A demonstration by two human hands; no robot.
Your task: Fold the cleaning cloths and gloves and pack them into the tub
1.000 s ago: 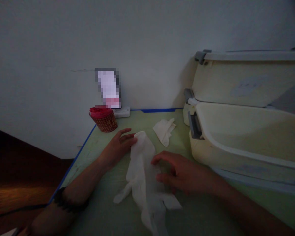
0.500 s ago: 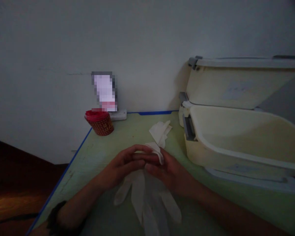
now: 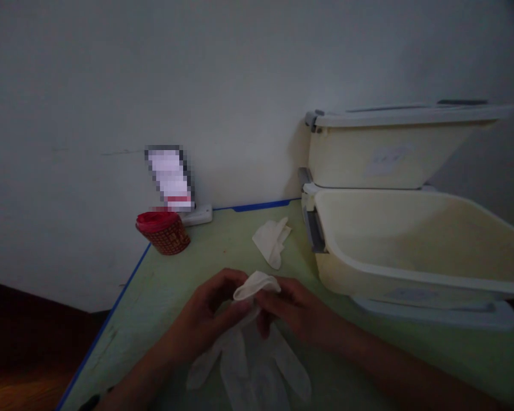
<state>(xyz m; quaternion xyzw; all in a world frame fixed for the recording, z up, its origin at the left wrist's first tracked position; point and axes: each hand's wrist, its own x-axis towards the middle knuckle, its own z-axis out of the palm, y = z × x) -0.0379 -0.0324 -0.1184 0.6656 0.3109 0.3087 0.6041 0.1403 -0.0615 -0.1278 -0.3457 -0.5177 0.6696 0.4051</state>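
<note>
A thin white glove [image 3: 236, 357] lies fingers-down toward me, its cuff bunched up between my hands. My left hand [image 3: 207, 314] pinches the cuff from the left with thumb and fingers. On the other side, my right hand [image 3: 297, 308] grips the same cuff, thumb on the near face. Some fingertips of both hands are hidden behind the material. Just beyond my hands, a crumpled white piece [image 3: 270, 242], of the same look as the glove, rests on the green tabletop [image 3: 216, 257].
At the right stands a cream bin [image 3: 351, 271], open at the top, with a second cream bin [image 3: 359, 157] behind it. A pale lid [image 3: 436, 314] lies under the front bin. A small red-lined basket [image 3: 166, 234] and a blurred-out phone [image 3: 170, 177] are at the back left, against the wall.
My fingers have shifted on the cuff, which now stands up folded between both hands instead of lying over the right fingers. The view has turned slightly right.
</note>
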